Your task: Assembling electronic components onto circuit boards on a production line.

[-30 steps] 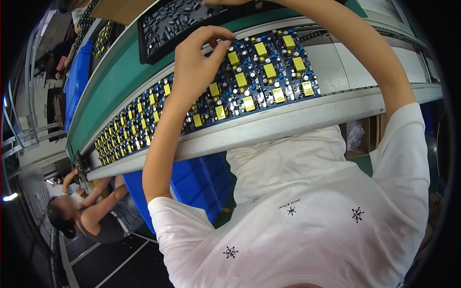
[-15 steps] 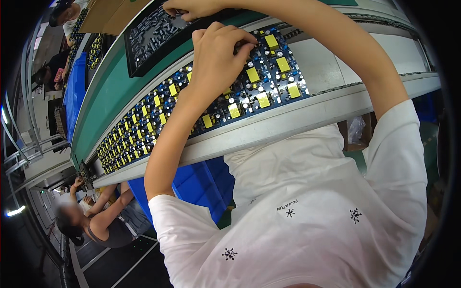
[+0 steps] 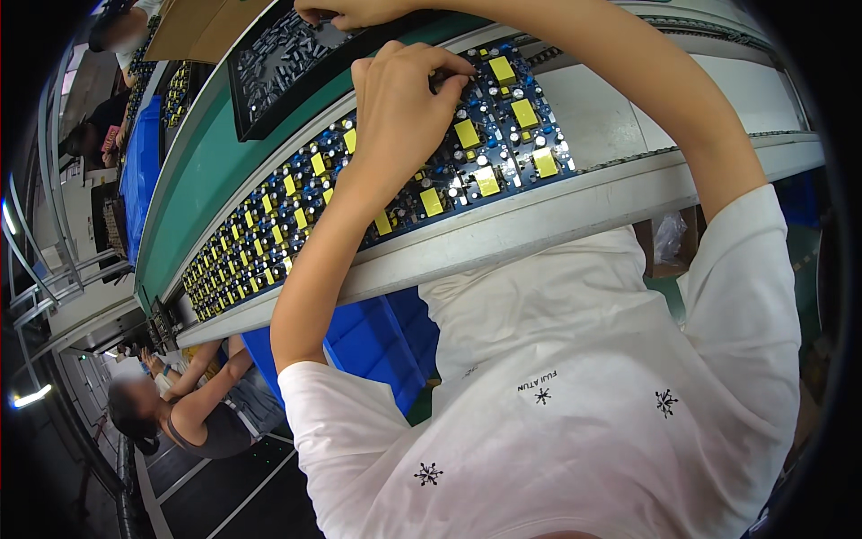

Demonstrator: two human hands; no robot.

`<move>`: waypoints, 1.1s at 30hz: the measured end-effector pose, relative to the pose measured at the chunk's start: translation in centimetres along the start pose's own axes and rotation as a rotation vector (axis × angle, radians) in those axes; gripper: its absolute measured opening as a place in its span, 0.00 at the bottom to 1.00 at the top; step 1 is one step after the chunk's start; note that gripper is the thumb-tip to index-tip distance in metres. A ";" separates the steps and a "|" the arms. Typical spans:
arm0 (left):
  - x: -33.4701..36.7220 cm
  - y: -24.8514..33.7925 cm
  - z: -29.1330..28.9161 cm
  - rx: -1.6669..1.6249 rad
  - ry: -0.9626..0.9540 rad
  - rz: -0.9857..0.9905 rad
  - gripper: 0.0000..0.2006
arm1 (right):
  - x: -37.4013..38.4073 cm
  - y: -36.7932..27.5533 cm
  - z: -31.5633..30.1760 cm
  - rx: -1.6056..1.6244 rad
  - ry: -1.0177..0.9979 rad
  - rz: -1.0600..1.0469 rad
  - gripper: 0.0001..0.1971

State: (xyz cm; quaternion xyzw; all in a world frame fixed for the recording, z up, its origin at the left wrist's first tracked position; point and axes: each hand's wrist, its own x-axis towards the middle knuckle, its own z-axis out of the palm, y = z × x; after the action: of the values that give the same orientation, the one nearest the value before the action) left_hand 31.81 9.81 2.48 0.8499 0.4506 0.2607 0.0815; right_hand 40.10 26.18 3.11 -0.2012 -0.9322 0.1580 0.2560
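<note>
My left hand (image 3: 404, 103) is over a long row of dark blue circuit boards (image 3: 503, 135) fitted with yellow blocks, small cylinders and other parts. Its thumb and forefinger come together at the boards' far side; whatever lies between the tips is too small to make out. Farther off, my right hand (image 3: 355, 13) reaches across to a black tray (image 3: 241, 112) of loose dark cylindrical components (image 3: 278, 67). Its fingers are curled down at the tray, and the picture's upper edge cuts off part of the hand. What those fingers hold, if anything, cannot be seen.
The boards lie in a conveyor with a pale metal rail (image 3: 503, 220) along its near side and a chain (image 3: 628, 163). Blue bins (image 3: 382, 346) stand below the rail. A cardboard box (image 3: 197, 31) is beyond the tray. A co-worker (image 3: 202, 413) sits at the left.
My hands, the boards and the tray all appear slightly farther left and up in the picture. My left fingers keep their pinch. The co-worker's raised hand has come lower.
</note>
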 end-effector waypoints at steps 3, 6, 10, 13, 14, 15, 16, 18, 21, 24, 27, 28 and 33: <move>0.4 -0.2 -0.2 -0.054 -0.054 -0.017 0.04 | -0.1 -0.1 0.1 -0.004 0.010 0.001 0.09; 0.8 -0.2 -0.5 -0.031 -0.075 -0.006 0.04 | -0.1 -0.4 0.1 -0.007 0.028 0.007 0.08; 0.6 -0.4 -0.5 0.018 -0.057 0.047 0.04 | 0.1 -0.3 0.2 0.013 0.077 -0.065 0.08; 0.3 -0.3 -0.4 0.046 -0.024 0.092 0.05 | -0.3 0.0 0.0 0.155 0.158 -0.051 0.07; 0.3 -0.2 -0.4 0.051 -0.011 0.115 0.05 | -0.2 0.2 0.0 0.152 0.156 -0.058 0.07; 0.4 -0.2 -0.3 0.054 0.003 0.139 0.05 | -0.1 0.7 0.0 0.195 0.206 -0.057 0.07; 0.4 -0.1 -0.4 0.056 0.010 0.141 0.05 | 0.0 0.9 -0.1 0.236 0.255 -0.056 0.07; 0.4 0.2 -0.4 0.089 -0.028 0.102 0.06 | -0.6 1.3 -0.5 0.274 0.297 -0.053 0.07; 0.0 -0.4 -0.3 0.078 0.042 0.097 0.06 | -2.7 -0.5 -3.0 0.265 0.283 0.083 0.08; -0.1 -3.2 -0.2 0.009 0.298 0.083 0.07 | -6.3 -3.5 -4.4 0.338 0.134 0.298 0.09; 3.5 -10.4 -1.4 0.141 0.549 0.029 0.08 | -10.6 -3.6 -3.9 0.599 0.130 0.195 0.07; 4.5 -12.9 -2.6 0.085 0.417 -0.080 0.07 | -11.6 -4.2 -4.1 0.593 0.113 0.187 0.07; 7.1 -13.7 -4.4 0.045 -0.081 -0.261 0.09 | -16.1 -7.6 -5.6 0.547 -0.033 0.373 0.06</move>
State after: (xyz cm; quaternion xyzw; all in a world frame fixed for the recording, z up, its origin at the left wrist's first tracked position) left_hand 22.91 23.09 3.73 0.7954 0.5596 0.2033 0.1136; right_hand 53.56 13.28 4.07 -0.2894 -0.8064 0.4499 0.2523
